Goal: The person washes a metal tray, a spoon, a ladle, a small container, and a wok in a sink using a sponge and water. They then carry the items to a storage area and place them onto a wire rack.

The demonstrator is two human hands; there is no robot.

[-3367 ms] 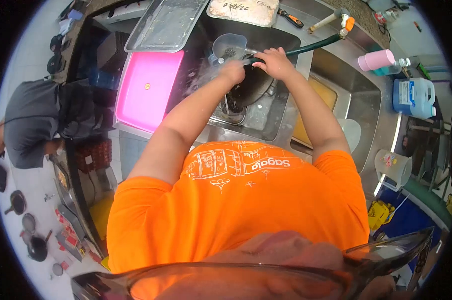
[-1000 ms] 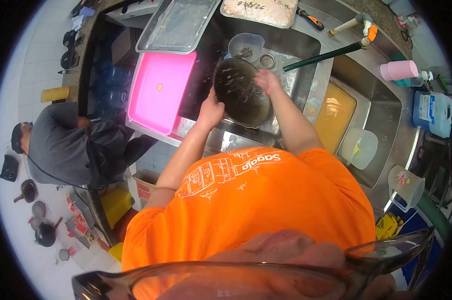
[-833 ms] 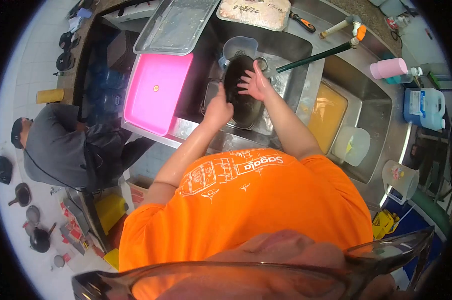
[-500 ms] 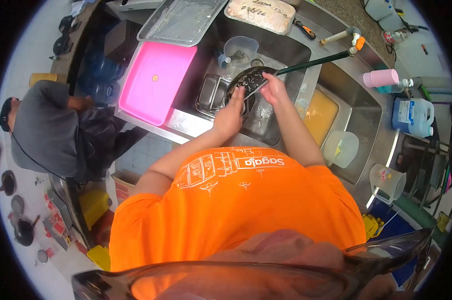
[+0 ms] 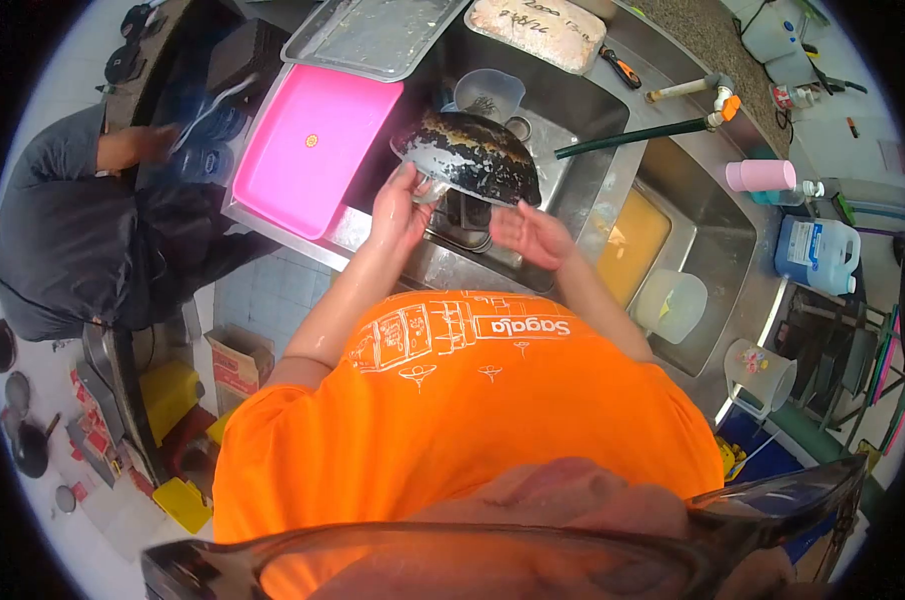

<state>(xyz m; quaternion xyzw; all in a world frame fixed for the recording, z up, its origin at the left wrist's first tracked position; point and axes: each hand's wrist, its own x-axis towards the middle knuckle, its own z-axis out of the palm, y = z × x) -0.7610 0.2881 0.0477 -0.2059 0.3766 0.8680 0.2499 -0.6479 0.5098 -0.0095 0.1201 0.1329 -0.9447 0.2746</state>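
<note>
- Scorched pan (image 5: 468, 160) held above the left sink basin (image 5: 561, 88), well inside its walls; tilted, with patchy black underside up and near rim lowered, presumably so as to drain downward and show the outside.
- At 8 o'clock from the pan, left hand (image 5: 403, 212) gripping the rim, with thumb and fingers closed on it; seems to bear most of the weight.
- Near 5 o'clock, right hand (image 5: 538, 235) open, with fingers loosely extended beside the rim, likely for steadying or turning; cannot tell about fingertip contact.
- At 6 o'clock, under the near rim, metal container (image 5: 470, 213) low in the basin.
- At 12 o'clock, clear plastic jug (image 5: 490, 95) with dark bits inside, just beside a small round metal cup (image 5: 519, 127).
- At 3 o'clock, green hose (image 5: 628, 140) reaching from the faucet with outlet over the basin, probably for easy rinsing.
- At 9 o'clock, pink tray (image 5: 318, 150) laid across the sink edge; at 11, translucent tray (image 5: 373, 35) overlapping its far end, perhaps to save room.
- At 1 o'clock, labelled package (image 5: 538, 30) on the ledge, near an orange-and-black handle (image 5: 621, 68).
- At 4 o'clock, in the right basin, tray of yellowish liquid (image 5: 638, 235) beside a translucent tub (image 5: 673, 305).
- Far out at 9 o'clock, co-worker (image 5: 68, 235) in dark clothing.
</note>
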